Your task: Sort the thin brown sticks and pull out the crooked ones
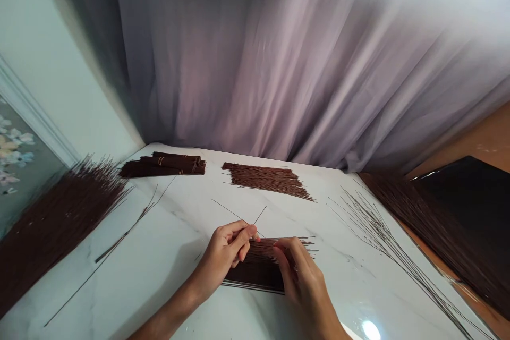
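Observation:
My left hand (231, 247) is closed in a pinch over the pile. Two thin brown sticks show at its fingertips: one long stick (229, 211) slants up to the left, and a shorter-looking stick (261, 215) points up to the right. My right hand (300, 271) is curled with thumb and forefinger close together at the pile's right part; whatever may be between them is too small to make out. Under both hands lies a pile of thin dark brown sticks (257, 271), laid side by side with uneven right ends. My hands cover parts of it.
Beyond the pile lies a flat row of brown sticks (266, 179). Banded bundles (171, 166) sit at the back left. A large brown mass of sticks (59, 228) fills the left edge. Loose sticks lie left (123, 236) and right (392, 255). More sticks (442, 234) lie beyond the right edge.

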Motion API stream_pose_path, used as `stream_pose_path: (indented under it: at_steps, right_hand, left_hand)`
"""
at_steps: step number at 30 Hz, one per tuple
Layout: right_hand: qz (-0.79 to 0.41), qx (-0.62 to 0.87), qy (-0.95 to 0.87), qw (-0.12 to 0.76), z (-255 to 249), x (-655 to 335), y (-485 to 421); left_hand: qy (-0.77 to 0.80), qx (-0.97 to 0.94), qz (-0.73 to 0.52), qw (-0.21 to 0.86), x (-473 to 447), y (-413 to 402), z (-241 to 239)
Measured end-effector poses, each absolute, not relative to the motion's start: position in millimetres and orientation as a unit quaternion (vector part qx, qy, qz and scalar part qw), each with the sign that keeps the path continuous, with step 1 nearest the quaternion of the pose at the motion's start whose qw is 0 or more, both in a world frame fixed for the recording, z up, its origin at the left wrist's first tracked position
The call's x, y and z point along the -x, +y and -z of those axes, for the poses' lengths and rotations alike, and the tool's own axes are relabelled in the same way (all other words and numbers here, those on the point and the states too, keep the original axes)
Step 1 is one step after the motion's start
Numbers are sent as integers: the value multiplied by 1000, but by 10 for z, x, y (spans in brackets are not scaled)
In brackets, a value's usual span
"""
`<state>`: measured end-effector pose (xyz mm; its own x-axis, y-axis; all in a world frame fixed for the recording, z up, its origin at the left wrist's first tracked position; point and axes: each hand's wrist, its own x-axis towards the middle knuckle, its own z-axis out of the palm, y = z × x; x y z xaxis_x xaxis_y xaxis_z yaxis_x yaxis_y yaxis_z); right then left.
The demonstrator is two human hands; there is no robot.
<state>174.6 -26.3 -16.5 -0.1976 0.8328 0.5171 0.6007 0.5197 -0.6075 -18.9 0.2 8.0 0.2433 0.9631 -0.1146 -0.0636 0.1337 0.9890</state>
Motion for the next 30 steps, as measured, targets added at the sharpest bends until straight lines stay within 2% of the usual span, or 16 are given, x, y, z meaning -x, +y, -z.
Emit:
stream_pose_path:
  at_steps: [7, 13, 18, 22, 24, 27, 30]
  right_hand:
    - [-159, 453, -759, 440, 176, -1702, -264]
    - [-262, 468, -721, 439, 102, -1755, -261]
    - [-355, 472, -705, 392, 10, -1897, -218]
    - [-397, 442, -729, 341, -302, -2030, -5]
    - [-363, 408, -771, 326, -555, -2044, 105]
    - [-213, 354, -860, 298, -837, -1974, 93]
    - [-78, 348, -869, 342, -731, -1858, -168]
  left_hand:
    - [438, -460, -430, 641, 173, -3, -59]
    - [420, -454, -415, 667, 177, -29, -122]
    - [411, -471, -391, 676, 233, -66, -232]
    - [373, -538, -319, 685, 226, -192, -346]
    - [363, -580, -280, 673, 191, -247, -367]
    - [374, -602, -286, 645, 159, -243, -339]
    - [393, -566, -334, 644, 193, -153, -306]
